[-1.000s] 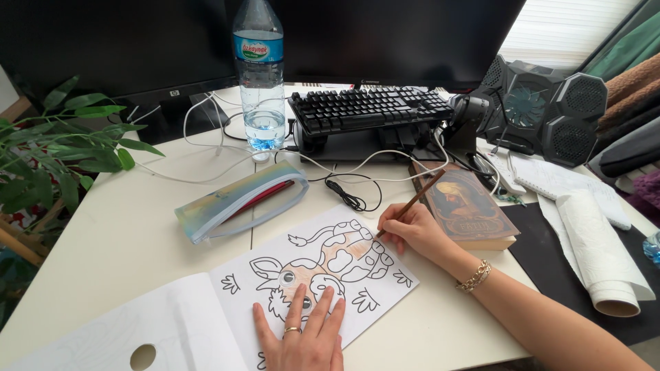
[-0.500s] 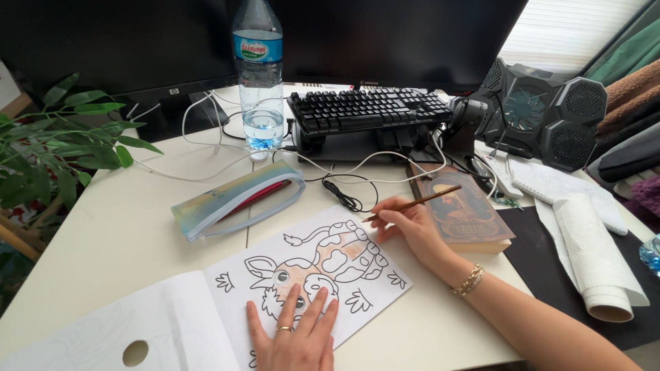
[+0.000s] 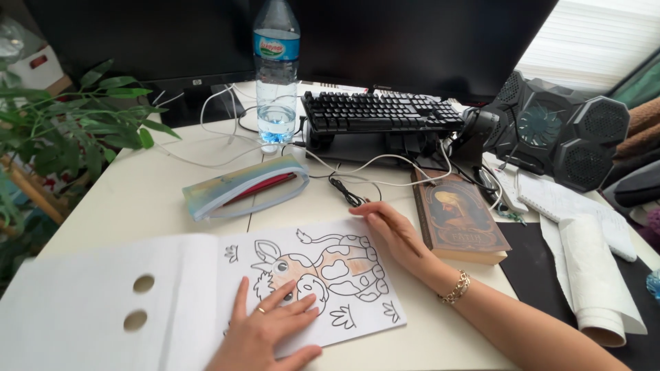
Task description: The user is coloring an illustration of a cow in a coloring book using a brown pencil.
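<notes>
The colouring book (image 3: 206, 302) lies open on the white desk (image 3: 137, 199), its right page showing a cow outline partly filled in brown. The left hand (image 3: 271, 330) rests flat on the lower part of that page, fingers spread, holding nothing. The right hand (image 3: 392, 237) lies at the page's upper right corner, fingers extended toward the left; a thin brown pencil (image 3: 402, 237) appears to lie under or along it, and whether the hand grips it cannot be told. A gold bracelet (image 3: 455, 288) sits on the right wrist. Just right of that hand lies a brown book (image 3: 460, 220). Beyond the page lie 1 open pencil case (image 3: 240, 185), 1 water bottle (image 3: 276, 75) and 1 black keyboard (image 3: 381, 113).
</notes>
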